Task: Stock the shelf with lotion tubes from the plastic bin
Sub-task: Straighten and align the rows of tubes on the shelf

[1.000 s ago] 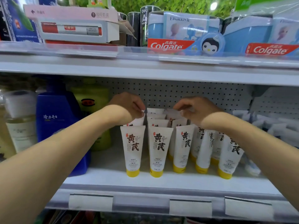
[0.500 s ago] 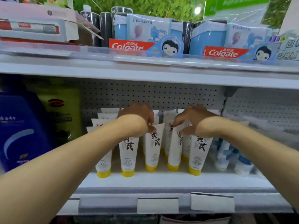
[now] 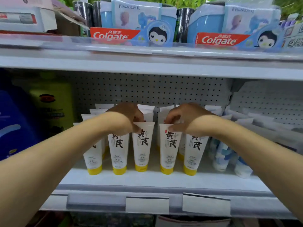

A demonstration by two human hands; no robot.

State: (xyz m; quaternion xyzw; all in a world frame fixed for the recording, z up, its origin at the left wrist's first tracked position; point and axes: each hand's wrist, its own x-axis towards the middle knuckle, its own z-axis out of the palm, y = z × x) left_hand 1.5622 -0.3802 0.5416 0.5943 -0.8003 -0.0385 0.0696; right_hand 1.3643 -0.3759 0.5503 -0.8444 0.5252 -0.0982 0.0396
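Note:
Several white lotion tubes with yellow caps stand cap-down in rows on the white shelf [image 3: 147, 179]. My left hand [image 3: 126, 117] pinches the top edge of one front tube [image 3: 142, 148]. My right hand [image 3: 185, 118] pinches the top edge of the neighbouring front tube [image 3: 168, 149]. More tubes stand behind and beside them, such as the front tube [image 3: 118, 153] under my left wrist and the tube [image 3: 194, 154] under my right wrist. The plastic bin is out of sight.
A blue bottle [image 3: 14, 125] and a green bottle [image 3: 52, 105] stand left of the tubes. Blue-and-white tubes [image 3: 221, 156] lie to the right. Above, the upper shelf [image 3: 147, 63] carries Colgate boxes [image 3: 114, 36]. Blank price tags [image 3: 147, 204] hang on the shelf's front rail.
The view has shifted right and closer. Both hands came forward from the back rows to the front row, and each now pinches the top of a front tube.

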